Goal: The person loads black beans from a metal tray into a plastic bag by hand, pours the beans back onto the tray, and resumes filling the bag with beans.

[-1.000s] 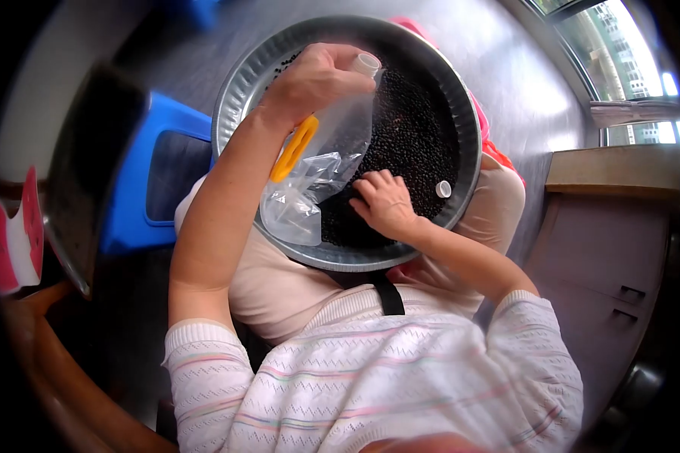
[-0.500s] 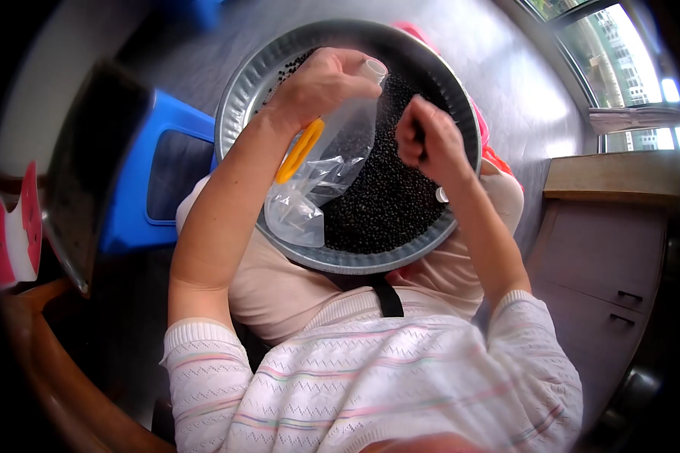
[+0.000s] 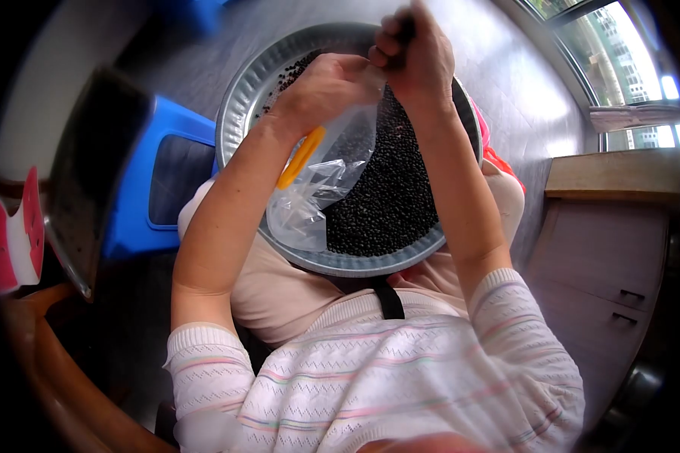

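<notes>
My left hand (image 3: 329, 87) is closed around the neck of a clear plastic jug (image 3: 310, 208) with a yellow handle (image 3: 302, 157). The jug lies slanted over a wide metal basin (image 3: 238, 98), its mouth hidden behind my hands. My right hand (image 3: 423, 64) is raised just above and beside my left one. Its fingers are curled around a dark mass that looks like black beans (image 3: 406, 34). Below, a thick layer of black beans (image 3: 381, 204) covers much of the basin floor, with a few scattered at the upper left.
The basin rests on my lap. To the left stand a blue plastic stool (image 3: 159, 170) and a dark panel (image 3: 94, 181). A cabinet (image 3: 597, 257) is on the right below a window (image 3: 627, 60). Something red (image 3: 502, 166) shows past the basin's right rim.
My right hand has risen from the basin's right side to above the jug's neck, beside my left hand. My left hand and the jug have hardly moved. The white cap is now hidden.
</notes>
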The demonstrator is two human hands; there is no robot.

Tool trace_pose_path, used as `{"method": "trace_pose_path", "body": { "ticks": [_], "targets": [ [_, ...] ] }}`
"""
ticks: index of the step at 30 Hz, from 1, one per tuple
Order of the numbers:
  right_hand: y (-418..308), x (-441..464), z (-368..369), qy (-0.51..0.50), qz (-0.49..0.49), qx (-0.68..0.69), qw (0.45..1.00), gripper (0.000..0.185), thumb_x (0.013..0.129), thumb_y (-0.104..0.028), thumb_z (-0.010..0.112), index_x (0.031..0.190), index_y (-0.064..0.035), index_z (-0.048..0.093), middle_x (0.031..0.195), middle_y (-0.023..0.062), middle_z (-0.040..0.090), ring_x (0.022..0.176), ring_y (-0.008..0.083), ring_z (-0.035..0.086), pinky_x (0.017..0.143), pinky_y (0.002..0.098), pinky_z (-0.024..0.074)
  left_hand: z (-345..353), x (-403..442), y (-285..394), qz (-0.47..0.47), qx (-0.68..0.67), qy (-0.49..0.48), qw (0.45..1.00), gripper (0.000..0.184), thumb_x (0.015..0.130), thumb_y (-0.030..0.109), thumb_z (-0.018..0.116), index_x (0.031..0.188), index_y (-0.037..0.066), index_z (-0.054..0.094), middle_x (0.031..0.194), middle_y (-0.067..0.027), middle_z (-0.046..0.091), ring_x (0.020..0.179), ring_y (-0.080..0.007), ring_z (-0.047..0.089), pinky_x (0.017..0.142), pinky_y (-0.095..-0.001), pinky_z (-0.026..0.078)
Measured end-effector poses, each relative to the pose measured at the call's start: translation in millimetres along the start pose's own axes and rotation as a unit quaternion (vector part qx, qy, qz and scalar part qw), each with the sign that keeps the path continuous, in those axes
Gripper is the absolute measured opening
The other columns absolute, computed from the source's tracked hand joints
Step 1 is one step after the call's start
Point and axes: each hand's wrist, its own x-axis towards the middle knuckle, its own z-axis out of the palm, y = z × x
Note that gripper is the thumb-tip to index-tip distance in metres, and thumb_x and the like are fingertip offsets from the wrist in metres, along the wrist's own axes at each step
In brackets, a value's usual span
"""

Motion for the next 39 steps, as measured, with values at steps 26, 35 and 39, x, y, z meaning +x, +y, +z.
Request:
{"method": "trace_pose_path", "body": {
  "ticks": [26,35,39],
  "targets": [
    [2,-8,0,-0.052,-0.067,-0.039,0.996,0.024,0.091,-0.029,0.05,0.078,-0.0084,0.052,0.066,0.0028,0.05,0.051,0.0142,0.048,0.043,0.0277,0.0406,1,-1,0,-0.008,-0.011,0.002,1.0,0.029,0.074,0.006,0.064,0.102,0.001,0.061,0.09,0.0027,0.059,0.085,-0.0042,0.051,0.08,-0.0218,0.041],
    [30,-79,-123,-0.026,0.045,-0.438,0.897,0.023,0.089,-0.026,0.053,0.079,-0.0058,0.059,0.073,0.0047,0.061,0.059,0.0183,0.057,0.051,0.0257,0.0427,-5,-1,-2,0.035,0.084,-0.005,0.996,0.023,0.076,0.012,0.064,0.097,0.003,0.064,0.084,0.0033,0.059,0.079,-0.004,0.051,0.076,-0.0205,0.041],
    [61,-140,-137,-0.182,-0.088,-0.787,0.583,0.02,0.075,-0.025,0.065,0.092,-0.0145,0.065,0.103,0.0031,0.06,0.105,0.0246,0.051,0.086,0.041,0.0381,-3,2,-5,0.027,0.119,0.012,0.992,0.028,0.076,0.011,0.065,0.103,0.002,0.063,0.089,0.0009,0.061,0.083,-0.0055,0.054,0.08,-0.0211,0.042]
  ]
}}
